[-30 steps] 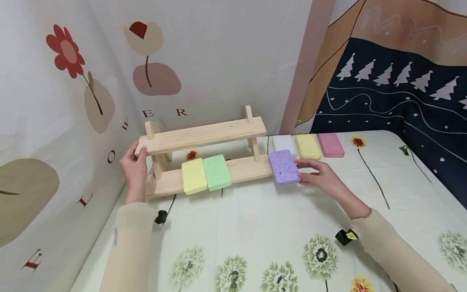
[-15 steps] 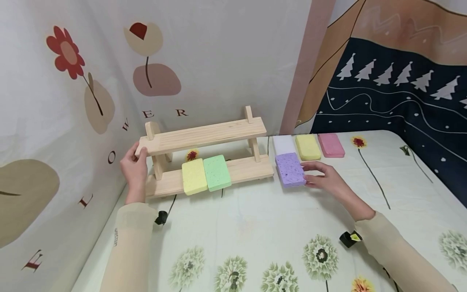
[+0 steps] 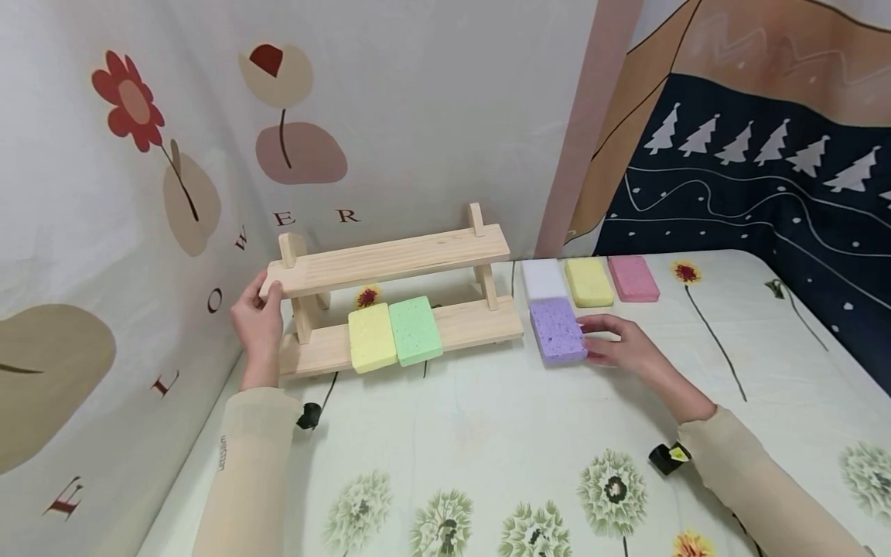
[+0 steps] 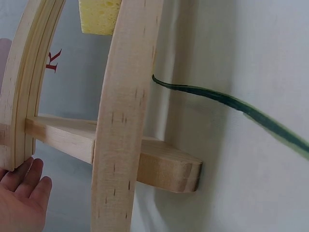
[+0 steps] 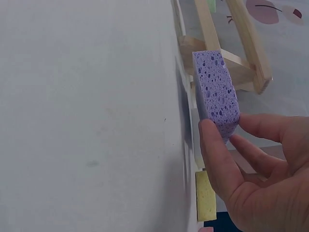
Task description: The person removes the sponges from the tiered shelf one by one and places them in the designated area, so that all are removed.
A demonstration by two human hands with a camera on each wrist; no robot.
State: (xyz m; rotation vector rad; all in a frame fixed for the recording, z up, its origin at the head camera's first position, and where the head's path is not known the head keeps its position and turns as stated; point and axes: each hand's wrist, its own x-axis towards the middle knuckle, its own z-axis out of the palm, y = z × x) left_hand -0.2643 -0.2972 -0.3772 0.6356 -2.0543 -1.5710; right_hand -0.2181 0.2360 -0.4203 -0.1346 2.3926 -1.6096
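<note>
My right hand (image 3: 619, 340) pinches a purple sponge (image 3: 558, 331) by its right edge, thumb on one face and fingers on the other. In the right wrist view the purple sponge (image 5: 216, 89) stands out beyond the fingertips, over the tabletop. At the left end of a two-tier wooden rack (image 3: 390, 255), my left hand (image 3: 256, 321) grips the end of the upper board between thumb and fingers. On the rack's lower board lean a yellow sponge (image 3: 372, 338) and a green sponge (image 3: 415, 330), side by side.
Right of the rack lie a white sponge (image 3: 544, 279), another yellow sponge (image 3: 589, 282) and a pink sponge (image 3: 633, 278) in a row. A printed cloth wall (image 3: 431, 116) rises close behind the rack. Flower-printed cloth (image 3: 473, 433) covers the table.
My right hand has moved the purple sponge right and slightly nearer, off the rack's right end to in front of the white sponge. The left hand has stayed on the rack.
</note>
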